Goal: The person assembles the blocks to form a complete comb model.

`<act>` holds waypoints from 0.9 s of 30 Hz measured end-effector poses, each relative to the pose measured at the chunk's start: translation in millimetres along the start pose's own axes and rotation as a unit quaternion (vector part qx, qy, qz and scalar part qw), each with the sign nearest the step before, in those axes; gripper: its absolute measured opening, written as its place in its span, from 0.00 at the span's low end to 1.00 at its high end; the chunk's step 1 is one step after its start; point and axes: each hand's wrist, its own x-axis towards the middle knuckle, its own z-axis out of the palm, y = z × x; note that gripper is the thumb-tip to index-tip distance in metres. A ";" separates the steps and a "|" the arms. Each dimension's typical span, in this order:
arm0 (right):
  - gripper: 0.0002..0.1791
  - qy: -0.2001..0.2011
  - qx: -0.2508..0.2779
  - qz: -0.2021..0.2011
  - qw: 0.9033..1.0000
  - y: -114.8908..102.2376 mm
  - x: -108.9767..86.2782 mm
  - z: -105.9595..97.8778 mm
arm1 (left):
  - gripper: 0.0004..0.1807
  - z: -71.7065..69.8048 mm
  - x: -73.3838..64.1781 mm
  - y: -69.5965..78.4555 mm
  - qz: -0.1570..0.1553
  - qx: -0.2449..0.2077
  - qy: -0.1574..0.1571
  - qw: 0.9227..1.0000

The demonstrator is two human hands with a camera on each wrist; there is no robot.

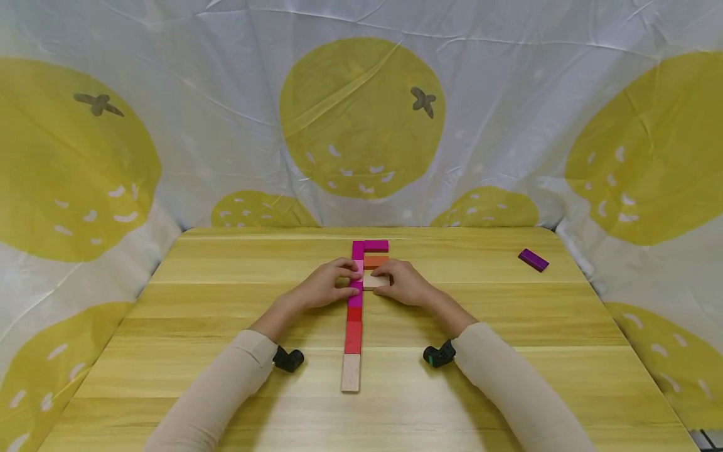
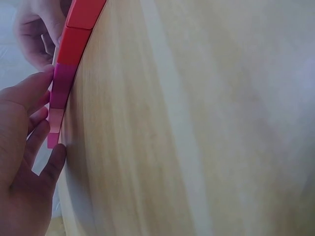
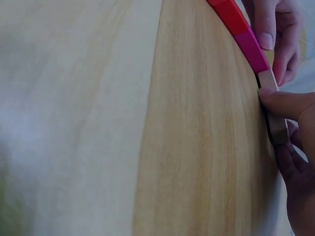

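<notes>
A column of flat blocks runs toward the person: a magenta block, a pink block, another magenta block, red blocks and a bare wood block. My left hand rests its fingertips along the left side of the pink and lower magenta blocks. On the column's right side, my right hand pinches a pale wooden block between thumb and fingers, its end against the column. Just beyond it lies an orange block, and farther back a magenta crosspiece.
A lone purple block lies toward the table's back right. The wooden table meets a white cloth with yellow fruit prints along its back edge. Black wrist devices hang at both cuffs.
</notes>
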 end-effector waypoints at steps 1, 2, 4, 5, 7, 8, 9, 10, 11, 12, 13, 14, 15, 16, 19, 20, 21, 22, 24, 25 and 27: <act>0.20 -0.001 -0.002 -0.001 1.000 -0.1 0.1 -0.1 | 0.21 -0.3 -0.1 0.3 0.000 0.000 0.000 1.000; 0.20 -0.003 -0.004 -0.001 1.000 -0.7 -0.1 -0.4 | 0.20 -0.5 -0.2 0.4 0.001 -0.001 0.001 1.000; 0.22 -0.009 -0.007 -0.001 1.000 -1.0 -0.5 -0.8 | 0.20 -0.9 -0.5 0.9 0.002 -0.003 0.001 1.000; 0.23 -0.011 -0.009 0.000 1.000 -1.0 -0.8 -1.0 | 0.20 -1.1 -0.7 1.5 0.003 -0.004 0.001 1.000; 0.23 -0.013 -0.010 0.000 1.000 -0.9 -2.1 -1.5 | 0.20 -1.6 -0.9 2.5 0.004 -0.007 -0.001 1.000; 0.23 -0.012 -0.009 0.001 1.000 -0.9 -2.9 -1.7 | 0.20 -1.7 -1.0 2.9 0.003 -0.008 -0.002 1.000; 0.23 -0.012 -0.008 0.002 1.000 -0.8 -3.5 -1.9 | 0.20 -1.7 -1.0 3.1 0.002 -0.008 -0.003 1.000; 0.22 -0.011 -0.007 0.004 1.000 -0.8 -4.0 -2.0 | 0.20 -1.9 -1.0 3.5 0.000 -0.008 -0.004 1.000; 0.21 -0.010 -0.006 0.006 1.000 -0.7 -4.3 -2.1 | 0.20 -1.8 -1.0 3.5 -0.002 -0.007 -0.004 1.000; 0.20 -0.009 -0.005 0.007 1.000 -0.6 -4.4 -2.1 | 0.21 -1.9 -1.0 3.7 -0.004 -0.007 -0.004 1.000; 0.19 -0.009 -0.005 0.009 1.000 -0.7 -4.5 -2.0 | 0.21 -1.9 -1.1 3.9 -0.005 -0.006 -0.004 1.000; 0.19 -0.007 -0.004 0.008 1.000 -0.6 -4.4 -1.7 | 0.21 -1.8 -1.1 3.8 -0.006 -0.006 -0.004 1.000; 0.18 -0.007 -0.004 0.008 1.000 -0.4 -4.1 -1.5 | 0.21 -1.8 -1.2 3.8 -0.007 -0.006 -0.004 1.000; 0.18 -0.005 -0.005 0.005 1.000 -0.5 -4.0 -1.1 | 0.21 -1.9 -1.3 3.8 -0.007 -0.006 -0.004 1.000; 0.17 0.000 -0.007 -0.003 1.000 -1.1 -4.1 -0.4 | 0.21 -1.9 -1.5 3.3 -0.005 -0.003 -0.004 1.000; 0.17 0.001 -0.008 -0.005 1.000 -1.6 -4.1 -0.4 | 0.21 -2.0 -1.5 2.9 -0.003 -0.001 -0.004 1.000; 0.17 0.001 -0.008 -0.007 1.000 -2.0 -4.2 -0.5 | 0.21 -2.0 -1.4 2.5 -0.002 0.002 -0.004 1.000; 0.17 0.001 -0.007 -0.007 1.000 -2.8 -4.3 -0.8 | 0.21 -1.9 -1.3 1.9 0.000 0.006 -0.004 1.000; 0.17 -0.001 -0.006 -0.007 1.000 -3.5 -4.5 -1.4 | 0.21 -1.7 -0.8 1.1 0.001 0.013 -0.008 1.000; 0.17 -0.002 -0.007 -0.007 1.000 -4.0 -4.5 -1.7 | 0.21 -1.5 -0.6 0.4 0.002 0.018 -0.009 1.000; 0.18 -0.006 -0.011 -0.005 1.000 -3.7 -5.1 -2.4 | 0.20 -1.1 0.0 -0.7 0.002 0.025 -0.011 1.000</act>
